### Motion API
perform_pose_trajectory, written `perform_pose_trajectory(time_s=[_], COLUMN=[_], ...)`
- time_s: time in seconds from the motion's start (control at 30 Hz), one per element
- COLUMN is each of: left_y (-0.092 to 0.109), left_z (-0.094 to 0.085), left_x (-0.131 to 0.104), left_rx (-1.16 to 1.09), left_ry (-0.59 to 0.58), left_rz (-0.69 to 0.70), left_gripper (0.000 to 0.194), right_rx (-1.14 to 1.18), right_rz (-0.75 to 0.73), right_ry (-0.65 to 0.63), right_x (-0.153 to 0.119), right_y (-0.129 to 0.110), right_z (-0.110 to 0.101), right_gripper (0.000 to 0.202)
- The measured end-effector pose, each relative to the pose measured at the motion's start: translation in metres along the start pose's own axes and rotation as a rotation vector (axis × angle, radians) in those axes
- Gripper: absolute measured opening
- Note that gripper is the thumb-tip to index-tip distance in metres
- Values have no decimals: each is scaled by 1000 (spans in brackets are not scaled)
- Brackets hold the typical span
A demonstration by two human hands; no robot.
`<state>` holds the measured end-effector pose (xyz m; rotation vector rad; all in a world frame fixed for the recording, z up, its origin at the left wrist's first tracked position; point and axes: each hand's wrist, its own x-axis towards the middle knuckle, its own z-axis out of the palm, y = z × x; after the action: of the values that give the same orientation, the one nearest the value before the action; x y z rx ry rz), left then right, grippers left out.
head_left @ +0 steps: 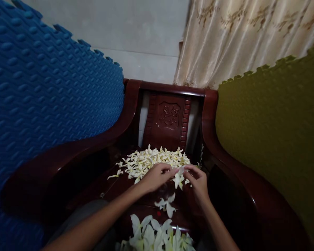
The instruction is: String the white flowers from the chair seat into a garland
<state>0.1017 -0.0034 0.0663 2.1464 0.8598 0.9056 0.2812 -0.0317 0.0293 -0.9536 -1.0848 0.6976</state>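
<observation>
My left hand (pixel 158 176) and my right hand (pixel 199 182) meet over the seat of a dark wooden chair, fingertips pinched together. A white flower (pixel 181 170) is between their fingertips, with more white petals hanging just below. Behind the hands lies a loose heap of white, yellow-tinged flowers (pixel 143 162). Between my forearms, a small group of white blossoms (pixel 169 206) is nearer to me. Closest of all is a thick bunch of white flowers (pixel 157 235), cut off by the lower edge. Any thread or stem in the fingers is too small to make out.
The chair's carved backrest (pixel 170 115) stands behind the heap, between curved left (pixel 94 139) and right (pixel 225 157) armrests. A blue foam mat (pixel 54 87) rises on the left, an olive one (pixel 272 122) on the right. A beige curtain (pixel 238 38) hangs behind.
</observation>
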Motion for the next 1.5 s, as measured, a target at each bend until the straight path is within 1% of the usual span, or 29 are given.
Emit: perform_pose_trajectory(time_s=[0.07,0.1,0.17,0.2,0.23,0.3,0.37,0.4,0.43,0.5,0.57,0.67,0.73,0.8,0.83,0.9,0.97,1.07,1.13,1.17,1.23,1.3,1.37,1.4,1.43,1.5], left_y=[-3,-4,-5,-6,-6,-7,-8,-9,-10,-12,-13,-11,-10,-10,-10,-12,-16,-25,-35,-41,-53,-61,-60,-56,-51,-37], left_z=[3,4,5,4,3,-2,-7,-10,-12,-13,-10,-5,-3,-5,-7,-14,-22,-38,-48,-53,-61,-69,-74,-76,-77,-76], left_x=[-1,-1,1,2,3,6,9,9,9,8,5,-1,-3,-3,-3,-1,2,6,9,10,12,11,3,-5,-16,-49], left_rx=[60,71,64,50,36,26,26,25,25,39,67,106,138,165,176,205,266,365,406,427,459,472,466,459,452,443], left_ry=[84,88,39,12,6,71,156,165,151,80,-3,-101,-118,-93,-74,-31,48,194,244,259,254,219,187,182,185,208], left_rz=[15,50,139,166,173,154,124,114,107,105,124,142,122,105,104,103,61,-83,-181,-230,-326,-389,-399,-382,-359,-302], left_gripper=[34,36,31,26,24,25,24,23,22,20,19,22,29,39,42,40,36,31,29,28,22,14,11,13,16,25], right_rx=[-12,-18,-27,-29,-28,-23,23,56,90,137,140,167,195,191,160,69,-10,-61,-100,-128,-180,-252,-384,-462,-536,-613], right_rz=[-70,-78,-47,-26,-9,-6,-11,-6,2,25,35,68,112,147,152,152,154,183,225,267,357,402,363,322,275,212], right_ry=[-70,-110,-169,-169,-147,-55,85,152,209,281,294,287,261,227,214,203,207,178,88,6,-170,-321,-412,-428,-423,-344], right_x=[-3,-4,-7,-8,-7,-4,3,7,10,16,19,18,15,13,12,12,14,17,16,14,6,-6,-19,-26,-33,-51], right_y=[-2,-2,-1,1,3,9,16,18,20,20,18,13,13,15,17,21,23,21,18,17,14,13,11,10,9,5], right_z=[2,4,5,5,4,0,-8,-12,-16,-23,-27,-24,-20,-17,-16,-18,-22,-29,-31,-31,-26,-21,-19,-20,-25,-41], right_gripper=[11,10,13,15,16,18,20,22,23,24,26,35,43,50,51,51,50,47,44,41,34,34,35,36,39,44])
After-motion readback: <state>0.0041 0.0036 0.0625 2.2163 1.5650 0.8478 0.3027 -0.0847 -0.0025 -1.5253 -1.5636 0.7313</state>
